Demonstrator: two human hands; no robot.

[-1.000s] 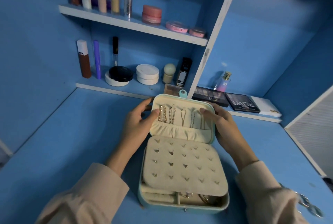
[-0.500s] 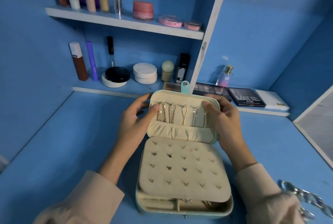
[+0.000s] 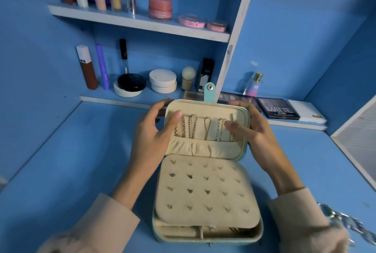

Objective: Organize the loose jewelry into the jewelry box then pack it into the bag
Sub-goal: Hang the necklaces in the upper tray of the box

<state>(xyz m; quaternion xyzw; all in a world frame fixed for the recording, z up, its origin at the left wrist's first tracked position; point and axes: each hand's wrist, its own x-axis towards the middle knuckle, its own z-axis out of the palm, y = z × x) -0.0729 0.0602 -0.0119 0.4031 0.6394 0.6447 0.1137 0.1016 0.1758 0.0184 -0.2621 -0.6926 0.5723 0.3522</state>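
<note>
Lid (image 3: 205, 108) a shade more upright than a second ago, and its snap tab (image 3: 209, 93) now stands well clear of the rim at 12 o'clock. Both hands kept to the same edges. Jewelry box (image 3: 207, 238) sits open on the blue tabletop (image 3: 61, 171), centre of view, base toward 6 o'clock. Left hand (image 3: 150, 136) grips the lid's 9 o'clock edge, thumb laid on the lining beside the first chain, fingers curled round behind. Right hand (image 3: 258, 136) does likewise at 3 o'clock, thumb across the lining. A two-sided hold probably keeps the lid square as it folds, thumbs handy to keep the chains flat. Hanging chains (image 3: 192, 126): five counted, tails tucked into the elastic pocket (image 3: 203, 146) so they cannot swing; the fifth is partly behind the right thumb. Earring panel (image 3: 205, 191): twenty slots, four rows of five; which hold studs is too small to tell. It covers the lower tray, visible only as a strip at 6 o'clock. Chunky silver links (image 3: 343, 222) at 4 o'clock, possibly a bag strap; bag itself not in view. Judgement: sorting looks done, closing comes next.
</note>
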